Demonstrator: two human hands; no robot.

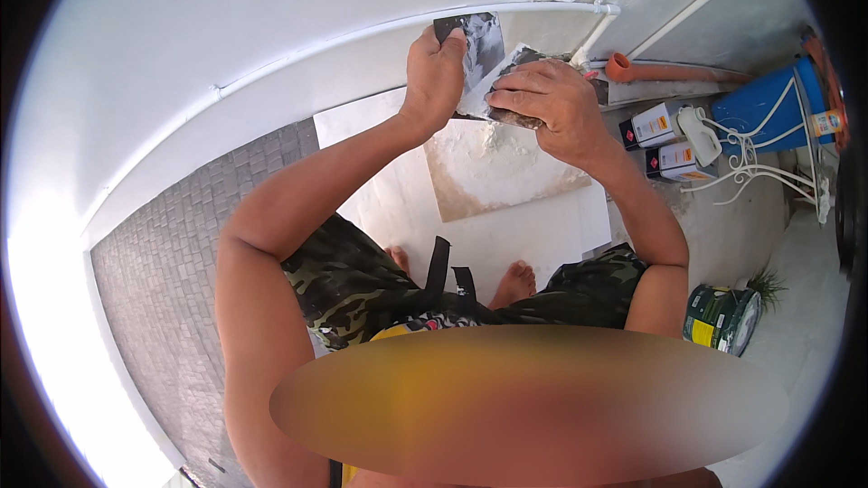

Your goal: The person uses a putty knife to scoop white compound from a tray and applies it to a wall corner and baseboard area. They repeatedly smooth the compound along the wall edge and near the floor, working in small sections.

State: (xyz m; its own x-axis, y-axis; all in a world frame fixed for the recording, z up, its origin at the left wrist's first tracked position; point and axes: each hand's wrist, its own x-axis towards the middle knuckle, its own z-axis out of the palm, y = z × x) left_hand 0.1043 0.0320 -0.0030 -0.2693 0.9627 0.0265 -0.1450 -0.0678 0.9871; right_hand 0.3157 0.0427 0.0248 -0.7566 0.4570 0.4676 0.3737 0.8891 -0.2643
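Note:
In front of the wall, my left hand (436, 81) is closed round the edge of a flat putty knife (486, 43), its wide blade smeared with white paste. Just to its right, my right hand (562, 107) grips a second putty knife (512, 116), also coated in white. The two blades meet or overlap between my hands; whether they touch is hard to tell. Below them lies a brownish board (457, 203) with white powder or paste (506, 158) spread over it. Under that is a larger white sheet (371, 167), where my bare feet stand.
A white pipe (353, 25) runs along the wall. To the right are an orange pipe (678, 73), a blue barrel (759, 107), rectangular cans (651, 126), a white jug (699, 134) and a curly white metal frame (746, 158). A green bucket (714, 316) stands nearer; grey paving (163, 262) lies left.

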